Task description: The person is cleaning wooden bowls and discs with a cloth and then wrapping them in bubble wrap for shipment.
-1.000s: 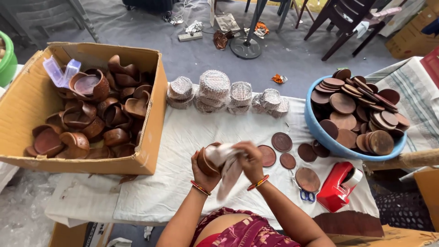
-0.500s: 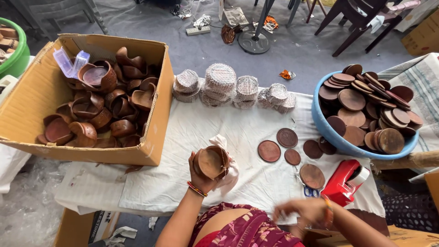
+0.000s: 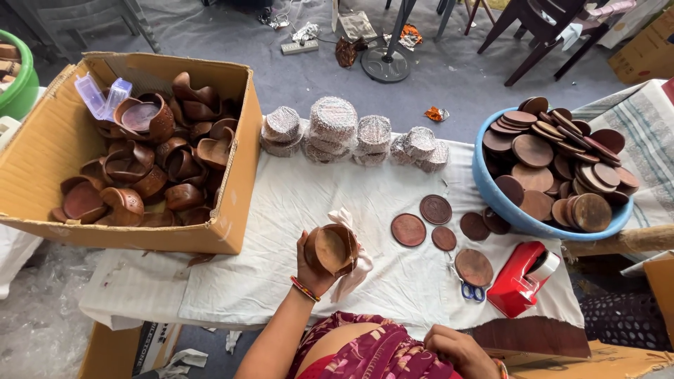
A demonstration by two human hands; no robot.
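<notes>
Holding a brown clay cup (image 3: 331,249) and a pale cloth (image 3: 354,270) above the white-covered bench (image 3: 295,210), the left hand (image 3: 314,267) is wrapping its fingers around them, arm bent upward. The right hand (image 3: 460,351) is resting low by the lap, partly cut off, so its grip is hard to make out.

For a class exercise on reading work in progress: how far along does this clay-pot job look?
Done: five wrapped bundles sit in a row at the table's far edge. In hand: the left hand holds a clay pot with a pale cloth behind it; the right hand rests low by the lap, holding nothing visible. Left: a cardboard box full of pots and a blue bowl heaped with lids.
</notes>
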